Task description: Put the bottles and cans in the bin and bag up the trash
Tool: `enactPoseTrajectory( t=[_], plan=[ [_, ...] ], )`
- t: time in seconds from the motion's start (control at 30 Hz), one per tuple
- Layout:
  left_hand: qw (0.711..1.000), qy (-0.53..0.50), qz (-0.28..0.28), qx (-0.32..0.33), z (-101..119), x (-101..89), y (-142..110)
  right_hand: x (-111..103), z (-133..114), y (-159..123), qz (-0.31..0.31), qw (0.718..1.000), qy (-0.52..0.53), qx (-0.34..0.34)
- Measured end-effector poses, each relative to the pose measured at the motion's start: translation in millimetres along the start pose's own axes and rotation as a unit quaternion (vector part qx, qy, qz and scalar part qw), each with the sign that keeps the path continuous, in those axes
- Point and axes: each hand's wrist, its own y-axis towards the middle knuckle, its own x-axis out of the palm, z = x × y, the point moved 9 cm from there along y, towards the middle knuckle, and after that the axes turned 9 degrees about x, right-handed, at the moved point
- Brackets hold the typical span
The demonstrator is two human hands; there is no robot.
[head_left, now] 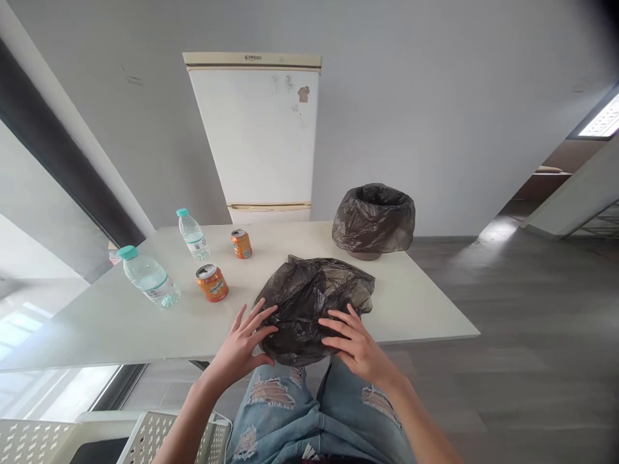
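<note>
A crumpled black plastic bag [314, 309] lies at the table's front edge, bulging over the side nearest me. What, if anything, is beneath or inside it cannot be seen. My left hand [246, 345] rests against the bag's left side, fingers spread. On the right side, my right hand [355, 341] touches the plastic with its fingers apart and stretched out. Neither hand is closed around the bag.
Behind the bag to the right stands a bin [373, 219] lined with black plastic. Two orange cans [212, 283] and two clear bottles [151, 277] with teal caps stand on the white table [425, 303]. A white fridge [261, 135] is behind; perforated baskets [33, 441] sit lower left.
</note>
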Motion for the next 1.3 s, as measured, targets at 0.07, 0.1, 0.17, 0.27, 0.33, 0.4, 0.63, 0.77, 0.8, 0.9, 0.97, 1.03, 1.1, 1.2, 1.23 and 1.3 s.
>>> enactPoseTrajectory(
  t=[0.07,0.1,0.17,0.27,0.33,0.4,0.63,0.77,0.8,0.9,0.97,1.03,1.1,1.2,1.23,1.3],
  plan=[
    [0.998,-0.055,-0.005,0.008,5.7,-0.7,11.0,-14.8,3.1,6.6,0.057,0.992,0.101,0.045],
    [0.996,-0.089,-0.004,0.002,5.3,-1.9,17.4,-21.8,10.1,10.6,0.082,0.982,0.145,0.09],
    [0.987,-0.152,0.022,-0.052,-6.9,-6.9,32.1,-31.7,28.3,18.9,0.11,0.955,0.193,0.196],
    [0.959,-0.215,0.083,-0.167,-41.1,-12.1,60.2,-49.8,52.4,33.7,0.151,0.926,0.164,0.304],
    [0.944,-0.232,0.098,-0.215,-63.4,-10.5,85.0,-61.6,66.9,46.4,0.178,0.919,0.105,0.336],
    [0.936,-0.24,0.085,-0.244,-81.9,-5.8,110.4,-65.2,83.5,59.8,0.176,0.914,0.031,0.365],
    [0.959,-0.004,0.191,-0.21,-68.8,-36.7,154.6,-47.1,136.7,82.3,0.093,0.878,-0.087,0.461],
    [0.993,0.041,0.068,-0.088,-28.3,9.1,180.3,-51.6,129.3,83.0,0.12,0.869,-0.115,0.465],
    [0.996,0.039,0.023,-0.078,-25.9,27.0,183.1,-56.6,119.8,83.5,0.153,0.868,-0.135,0.452],
    [0.995,0.028,-0.062,-0.074,-29.9,69.9,182.0,-49.8,77.2,97.9,0.177,0.909,-0.193,0.325],
    [0.994,0.024,-0.081,-0.071,-33.6,84.7,178.3,-17.6,57.3,110.3,0.074,0.949,-0.199,0.231],
    [0.993,0.026,-0.091,-0.069,-36.5,91.0,175.0,16.2,59.4,111.9,-0.044,0.957,-0.193,0.214],
    [0.993,0.019,-0.094,-0.07,-38.9,91.9,173.2,35.8,79.0,105.4,-0.114,0.939,-0.189,0.262],
    [0.994,-0.007,-0.082,-0.07,-42.3,89.3,173.1,41.3,106.9,93.9,-0.143,0.921,-0.188,0.31],
    [0.994,-0.016,-0.077,-0.071,-43.7,88.6,173.2,38.9,112.4,90.6,-0.142,0.92,-0.188,0.313],
    [0.994,-0.03,-0.07,-0.074,-46.6,88.6,173.1,32.4,115.6,85.8,-0.144,0.925,-0.184,0.299]
  ],
)
